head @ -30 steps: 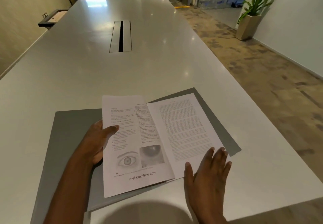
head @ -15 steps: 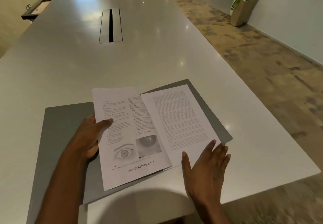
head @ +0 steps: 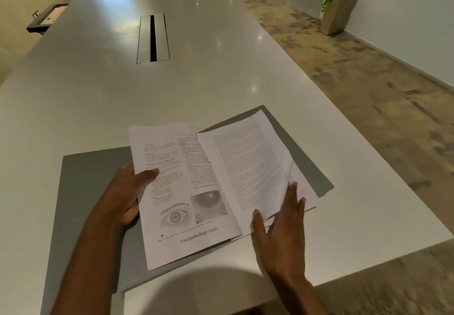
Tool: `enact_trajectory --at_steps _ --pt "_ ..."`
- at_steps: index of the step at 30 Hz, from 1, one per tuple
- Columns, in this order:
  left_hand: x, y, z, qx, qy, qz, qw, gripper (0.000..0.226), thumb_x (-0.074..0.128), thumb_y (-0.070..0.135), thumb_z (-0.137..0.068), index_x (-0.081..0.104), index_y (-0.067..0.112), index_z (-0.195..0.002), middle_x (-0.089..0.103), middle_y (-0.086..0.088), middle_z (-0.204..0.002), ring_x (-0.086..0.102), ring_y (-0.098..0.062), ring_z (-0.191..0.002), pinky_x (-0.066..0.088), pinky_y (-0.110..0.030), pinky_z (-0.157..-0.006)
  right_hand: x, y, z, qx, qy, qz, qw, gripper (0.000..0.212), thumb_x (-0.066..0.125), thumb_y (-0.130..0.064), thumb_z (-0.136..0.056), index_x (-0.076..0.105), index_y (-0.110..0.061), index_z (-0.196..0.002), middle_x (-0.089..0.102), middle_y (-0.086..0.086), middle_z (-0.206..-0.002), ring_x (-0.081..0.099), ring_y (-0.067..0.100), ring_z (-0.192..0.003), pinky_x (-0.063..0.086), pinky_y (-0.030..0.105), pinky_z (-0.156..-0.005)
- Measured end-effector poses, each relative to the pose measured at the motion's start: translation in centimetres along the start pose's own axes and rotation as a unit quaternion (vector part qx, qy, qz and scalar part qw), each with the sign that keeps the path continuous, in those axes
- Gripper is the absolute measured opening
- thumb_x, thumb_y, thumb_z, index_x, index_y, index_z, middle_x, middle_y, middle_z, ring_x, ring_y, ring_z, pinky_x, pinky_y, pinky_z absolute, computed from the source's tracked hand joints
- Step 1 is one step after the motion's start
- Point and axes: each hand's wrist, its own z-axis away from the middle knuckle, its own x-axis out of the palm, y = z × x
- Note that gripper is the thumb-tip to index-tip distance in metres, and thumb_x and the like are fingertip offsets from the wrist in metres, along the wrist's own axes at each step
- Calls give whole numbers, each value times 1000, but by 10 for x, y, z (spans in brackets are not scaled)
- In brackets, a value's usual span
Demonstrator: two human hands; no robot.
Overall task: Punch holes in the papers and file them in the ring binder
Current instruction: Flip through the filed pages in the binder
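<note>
— Since the last look, our right hand had slid in under the top sheet and curled its outer edge up off the stack; a moment before, that hand lay flat just beside the papers.

— And the left hand?

— Same post as earlier. Thumb pressed on the left page, fingers tucked beneath its edge, so it was pinching that page and pinning the spread down.

— Was the right one really gripping?

— Loosely, we judged. Thumb on the near edge, fingers spread behind the lifted sheet, more a cradle than a clamp.

— Where did everything lie?

— Papers lay open on the grey binder, which lay flat on the table near our edge. We couldn't make out rings, and no punch was in sight.

— So what did the next move hinge on?

— On the fold. It ran away from us, tilted a little to the right, between our hands. The raised sheet's free edge sat on the right, at our right fingertips, so the right hand was nearer and we thought the sheet would swing leftward over that fold.
</note>
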Motion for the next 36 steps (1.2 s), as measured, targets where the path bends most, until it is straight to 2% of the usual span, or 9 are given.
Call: enact_trajectory --at_steps 3,5,9,13,16,21,25,30,36 --pt "-2 0 1 -3 -6 10 1000 38 55 -4 -102 65 15 -134 77 -8 -124 75 -31 -112 58 -50 -92 -2 -20 -1 -40 -29 -78 996 96 61 -48 -99 -16 -62 -154 15 -15 -173 33 22 -155 42 50 -119" --pt "-5 -1 -1 -8 -6 16 1000 38 55 -5 -102 65 14 -134 77 -9 -125 75 -32 -113 60 -50 -91 -2 -31 0 -90 -65 -92 990 96 61 -38 -102 -17 -73 -146 28 -9 -171 47 20 -146 47 40 -114" --pt "-7 1 0 -14 -6 44 999 37 54 -1 -103 63 10 -138 76 -12 -127 73 -36 -116 64 -48 -84 2 -40 3 -243 -130 -56 960 111 64 -4 -95 -7 -65 -154 24 -14 -171 28 3 -155 35 34 -124" --pt "0 9 5 -33 9 120 992 37 54 37 -106 69 15 -132 76 -12 -126 73 -33 -115 52 -54 -103 10 -45 4 -319 -204 0 925 99 66 -4 -85 18 -42 -163 7 -36 -166 8 -16 -152 12 14 -126" --pt "2 12 5 -37 6 129 991 46 53 55 -102 72 22 -128 77 -9 -125 74 -29 -116 52 -49 -104 10 -57 8 -331 -293 53 895 91 56 -9 -90 15 -44 -163 5 -30 -167 -14 -25 -145 -1 13 -126" --pt "-2 8 2 4 10 20 1000 30 63 23 -103 68 13 -131 78 -11 -123 75 -33 -111 56 -52 -97 5 -67 8 -376 -366 76 848 65 48 -26 -105 22 -29 -165 6 -25 -164 -30 -35 -128 -16 6 -117" --pt "-6 3 -2 7 32 -4 999 32 63 11 -103 66 11 -135 77 -12 -123 73 -36 -114 57 -53 -95 3 -49 8 -326 -298 43 896 65 45 -52 -106 16 -43 -163 -10 -44 -160 -14 -21 -148 -5 12 -124" --pt "-4 3 -4 8 50 -8 999 33 63 9 -102 66 8 -135 77 -14 -122 72 -37 -113 56 -52 -94 11 -11 -4 -224 -29 66 972 64 44 -36 -109 22 -18 -166 13 -3 -175 6 13 -162 7 34 -131" --pt "0 6 0 13 51 -7 999 31 60 7 -104 65 7 -134 76 -15 -121 72 -36 -110 58 -43 -83 0 18 -21 -41 44 207 977 89 25 -62 -102 5 -3 -165 2 18 -174 -5 28 -162 1 47 -131"
